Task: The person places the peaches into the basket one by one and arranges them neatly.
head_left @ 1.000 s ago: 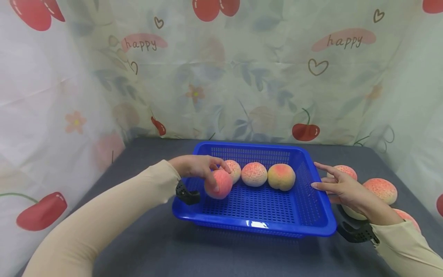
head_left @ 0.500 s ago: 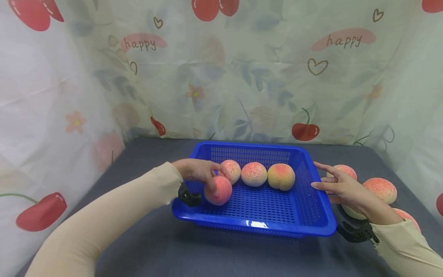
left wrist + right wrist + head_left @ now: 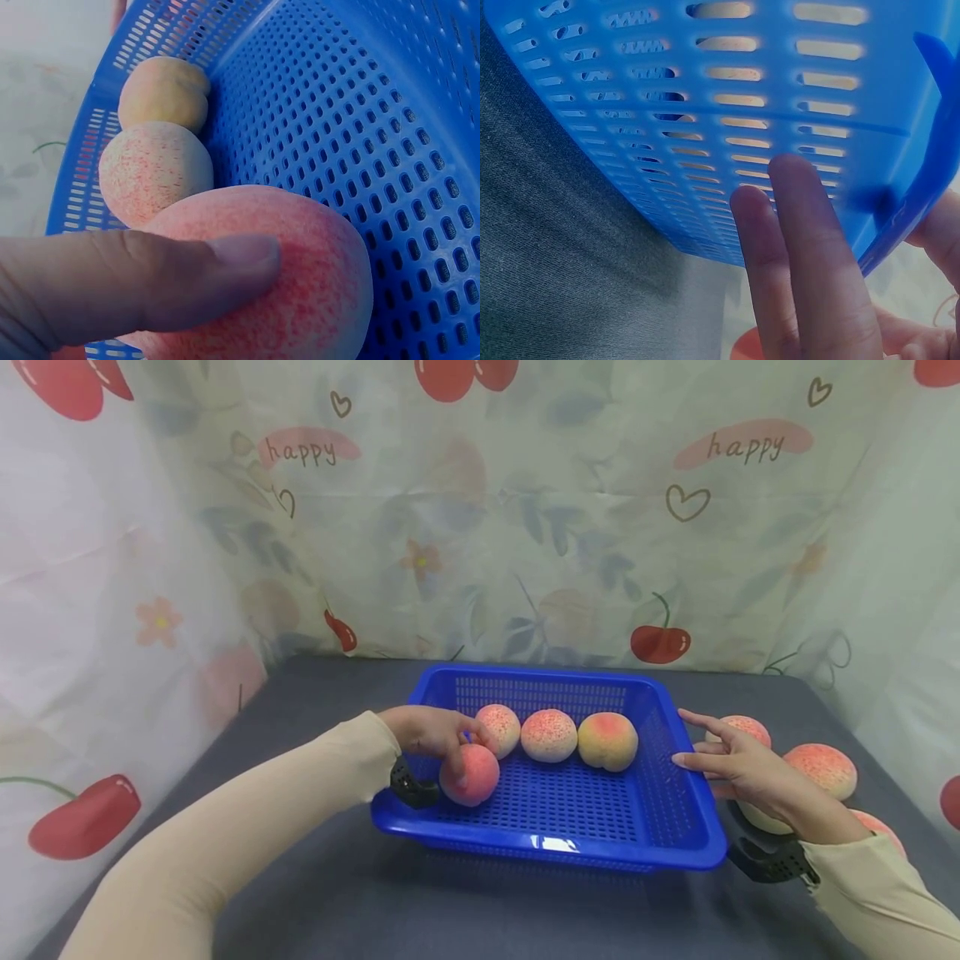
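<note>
Left hand [image 3: 437, 733]: fingers grip a pink peach [image 3: 482, 777], thumb across its near side. The peach is inside a blue basket [image 3: 510, 850], toward its left end; contact with the basket floor cannot be confirmed.

Right hand [image 3: 742, 770]: fingers hold the rim at the basket's right end, two of them against the outer wall.

Step in hand, as judged: placing the pink peach while the basket is steadied. The next move appears to call for seating it on the basket floor, then loosening the left fingers without disturbing its neighbours.

Orientation: the pink peach is near round, with no clear long axis; its reddest side faces up, stem end not visible. The basket's long axis runs left to right.

Other contents: a speckled peach [image 3: 501, 723], a second speckled peach [image 3: 549, 736] and a yellow peach [image 3: 607, 742], in a row along the far wall. Loose peaches [image 3: 822, 768] lie on the desk [image 3: 375, 906], right of the basket.
</note>
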Demonstrator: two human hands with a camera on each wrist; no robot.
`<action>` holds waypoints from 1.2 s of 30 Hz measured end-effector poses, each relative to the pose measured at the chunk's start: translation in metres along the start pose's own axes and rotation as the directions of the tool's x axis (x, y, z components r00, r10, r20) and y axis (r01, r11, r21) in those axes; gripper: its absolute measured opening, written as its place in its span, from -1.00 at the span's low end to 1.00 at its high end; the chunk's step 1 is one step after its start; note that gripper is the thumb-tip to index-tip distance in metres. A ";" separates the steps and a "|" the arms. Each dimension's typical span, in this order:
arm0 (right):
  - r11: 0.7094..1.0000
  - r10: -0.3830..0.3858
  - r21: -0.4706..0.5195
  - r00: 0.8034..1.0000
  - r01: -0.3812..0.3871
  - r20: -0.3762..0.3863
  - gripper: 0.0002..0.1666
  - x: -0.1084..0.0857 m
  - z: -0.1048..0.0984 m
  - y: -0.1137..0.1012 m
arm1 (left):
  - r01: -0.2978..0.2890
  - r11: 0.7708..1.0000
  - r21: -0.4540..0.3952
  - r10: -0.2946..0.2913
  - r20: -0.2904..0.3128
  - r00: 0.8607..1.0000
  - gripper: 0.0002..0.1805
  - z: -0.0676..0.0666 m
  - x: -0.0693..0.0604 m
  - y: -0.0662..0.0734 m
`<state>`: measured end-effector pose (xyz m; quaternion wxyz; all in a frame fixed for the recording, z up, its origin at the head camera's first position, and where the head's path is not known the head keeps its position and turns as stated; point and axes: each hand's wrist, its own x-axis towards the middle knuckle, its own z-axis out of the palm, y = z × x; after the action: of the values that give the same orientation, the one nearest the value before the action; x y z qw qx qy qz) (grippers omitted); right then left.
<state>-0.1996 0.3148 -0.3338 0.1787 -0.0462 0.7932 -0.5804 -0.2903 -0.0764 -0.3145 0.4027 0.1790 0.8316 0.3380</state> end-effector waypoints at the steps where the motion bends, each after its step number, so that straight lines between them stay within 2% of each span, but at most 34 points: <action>1: 1.000 0.001 0.000 1.000 -0.001 -0.001 0.05 0.000 0.000 0.000 | 0.009 1.000 -0.005 -0.009 -0.002 1.000 -0.33 0.000 0.000 0.000; 13: 1.000 0.002 -0.024 1.000 -0.002 -0.014 0.06 0.000 0.001 0.000 | 0.061 0.998 -0.014 -0.061 0.009 0.998 -0.26 -0.002 -0.002 0.003; 36: 1.000 -0.001 -0.005 1.000 0.001 -0.006 0.07 -0.001 0.000 0.000 | 0.084 0.996 -0.014 -0.084 0.014 0.996 -0.22 0.001 -0.003 0.002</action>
<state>-0.1991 0.3147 -0.3335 0.1758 -0.0450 0.7951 -0.5787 -0.2877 -0.0760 -0.3121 0.4233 0.1432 0.8331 0.3259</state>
